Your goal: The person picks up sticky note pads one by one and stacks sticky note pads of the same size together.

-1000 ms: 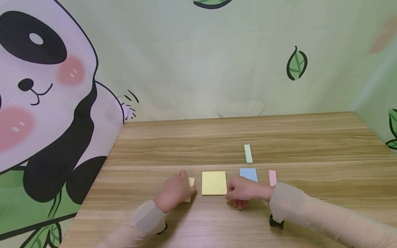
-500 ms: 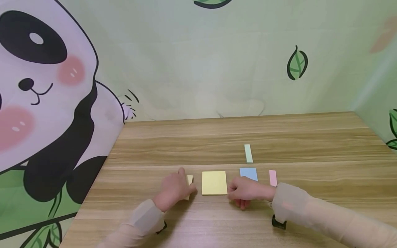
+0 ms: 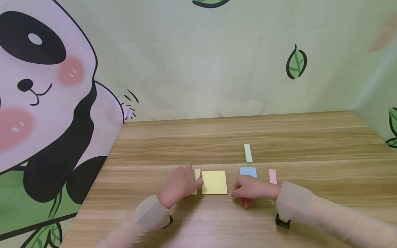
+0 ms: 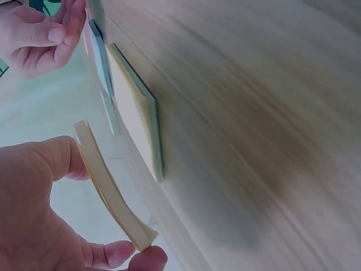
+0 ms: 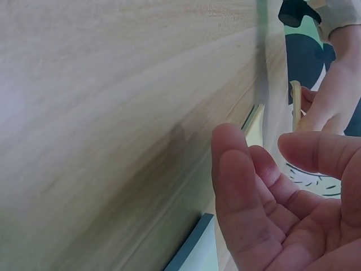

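Observation:
My left hand (image 3: 179,182) grips a cream sticky note pad (image 4: 106,183) by its opposite edges, thumb on one end and fingers on the other. The pad bows slightly and is held above the wooden table. Just right of it lies a square yellow sticky note pad (image 3: 214,182), whose edge shows a greenish lower layer in the left wrist view. My right hand (image 3: 254,187) hovers right of that yellow pad, fingers loosely bent and nothing between them. Under its far side a blue sticky note pad (image 3: 248,171) is partly hidden.
A narrow mint-green pad (image 3: 248,153) lies beyond the blue one. To the right is a narrow pink pad (image 3: 272,176), close to my right sleeve (image 3: 294,198). A panda-print cloth (image 3: 192,69) hangs behind the wooden table (image 3: 155,144).
My left hand first drew back slightly left, then carried the cream pad right and away from me, close to the yellow pad. My right hand has drifted a little right.

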A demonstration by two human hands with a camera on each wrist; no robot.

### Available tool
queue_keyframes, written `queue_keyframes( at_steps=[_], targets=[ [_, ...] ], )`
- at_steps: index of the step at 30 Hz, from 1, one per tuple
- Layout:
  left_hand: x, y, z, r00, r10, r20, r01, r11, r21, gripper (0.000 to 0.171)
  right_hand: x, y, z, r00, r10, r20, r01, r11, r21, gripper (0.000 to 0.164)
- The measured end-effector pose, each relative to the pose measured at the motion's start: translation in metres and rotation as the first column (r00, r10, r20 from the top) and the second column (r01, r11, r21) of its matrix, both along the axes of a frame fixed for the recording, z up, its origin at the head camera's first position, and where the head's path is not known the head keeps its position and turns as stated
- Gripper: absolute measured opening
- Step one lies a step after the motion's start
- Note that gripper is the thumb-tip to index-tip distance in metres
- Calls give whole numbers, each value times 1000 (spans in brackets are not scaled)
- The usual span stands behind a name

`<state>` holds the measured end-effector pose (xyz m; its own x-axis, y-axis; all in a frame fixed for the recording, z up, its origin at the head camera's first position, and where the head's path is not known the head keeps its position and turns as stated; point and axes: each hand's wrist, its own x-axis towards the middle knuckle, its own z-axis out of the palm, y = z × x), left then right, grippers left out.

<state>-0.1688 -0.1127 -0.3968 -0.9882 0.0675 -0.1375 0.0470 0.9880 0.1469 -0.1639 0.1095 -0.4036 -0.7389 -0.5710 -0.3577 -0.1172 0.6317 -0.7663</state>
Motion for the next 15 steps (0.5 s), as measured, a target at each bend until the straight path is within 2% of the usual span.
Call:
queue_keyframes(
  at_steps=[15],
  targets=[
    [-5, 39, 6, 996, -69, 54, 72, 996, -46, 49, -1, 13, 1, 999, -11, 44, 12, 1000, -25, 20]
  ],
)
